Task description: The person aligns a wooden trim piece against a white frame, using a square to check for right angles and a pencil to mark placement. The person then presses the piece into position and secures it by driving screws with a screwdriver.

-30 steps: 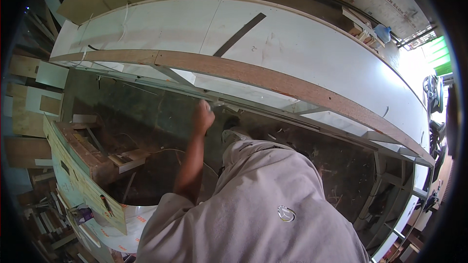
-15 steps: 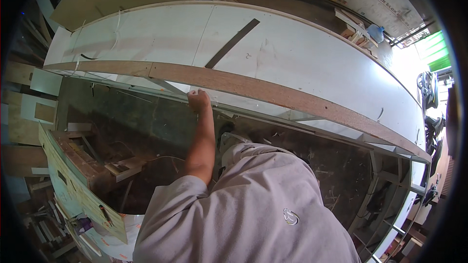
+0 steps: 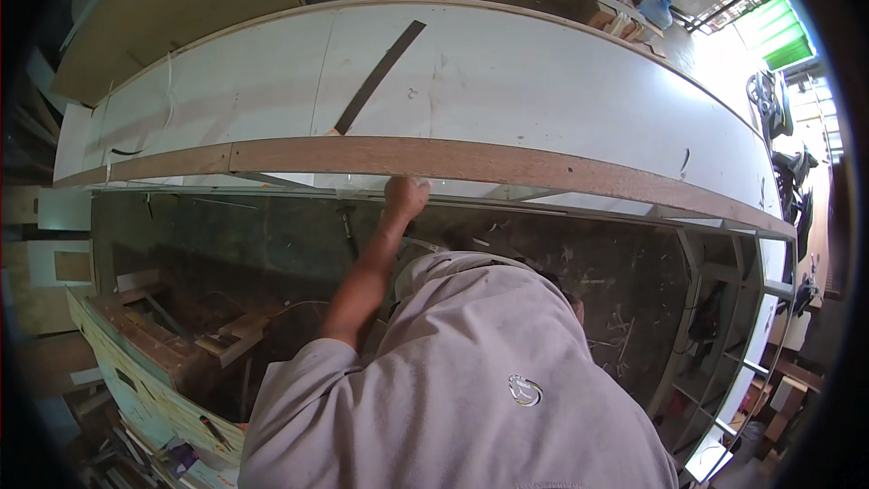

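In the head view, the left hand (image 3: pixel 407 196) is held out in front of the body, just under the brown wooden edge (image 3: pixel 489 159) of a long white cabinet (image 3: pixel 561 91). Its grip is pressed together, with the fingers curled in; a small pale patch is seen at the fingertips, but whether anything is pinched there cannot be told. Whether the edge is touched cannot be told either. The right hand is hidden from sight, so the state of its grip cannot be told. Much of the lower middle is covered by a greyish shirt (image 3: pixel 425 380).

The cabinet is stretched across the whole view, with its white face turned up. On that face a dark flat strip (image 3: pixel 380 77) is laid at a slant, its lower end near the wooden edge. Farther left, a thin white band (image 3: pixel 169 91) is seen on the same face. Just left of the forearm, a dark long tool (image 3: pixel 348 231) is seen against the floor (image 3: pixel 262 235); its kind cannot be made out.

At lower left, a brown wooden box (image 3: pixel 149 312) is seen beside a pale board (image 3: pixel 154 403). At far upper right, a blue jug (image 3: pixel 654 11) is placed near some wood pieces (image 3: pixel 620 23), and a green sheet (image 3: pixel 778 32) is lit brightly.
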Demonstrator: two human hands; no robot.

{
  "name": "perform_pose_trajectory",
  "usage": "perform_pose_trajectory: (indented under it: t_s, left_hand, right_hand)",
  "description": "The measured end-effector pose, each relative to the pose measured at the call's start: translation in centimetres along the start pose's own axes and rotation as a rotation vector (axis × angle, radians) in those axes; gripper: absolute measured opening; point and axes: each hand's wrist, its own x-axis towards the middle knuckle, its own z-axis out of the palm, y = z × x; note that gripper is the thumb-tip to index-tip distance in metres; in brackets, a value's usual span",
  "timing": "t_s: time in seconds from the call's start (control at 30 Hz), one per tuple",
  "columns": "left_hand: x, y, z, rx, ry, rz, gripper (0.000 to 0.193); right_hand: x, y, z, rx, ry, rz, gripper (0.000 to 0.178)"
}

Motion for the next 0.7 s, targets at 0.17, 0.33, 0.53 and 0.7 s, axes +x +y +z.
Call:
perform_pose_trajectory:
  t_s: [0.17, 0.33, 0.53, 0.7]
  left_hand:
    - [0.3, 3.1, -1.1, 0.134, -0.187, 0.000, 0.022]
    - [0.8, -0.3, -0.9, 0.309, -0.178, 0.205, 0.009]
    - [1.2, -0.6, -0.1, 0.689, -0.124, 0.510, 0.022]
    - [1.8, -0.9, -0.2, 0.559, -0.193, 0.370, 0.018]
  right_hand:
    - [-1.3, 0.5, -0.3, -0.024, 0.039, 0.046, 0.056]
    - [-5.5, -7.0, 0.9, -0.186, 0.089, 0.161, 0.054]
    - [-6.8, -6.3, -0.3, -0.161, 0.117, 0.161, 0.046]
    - [-7.1, -6.1, 0.0, -0.159, 0.102, 0.143, 0.040]
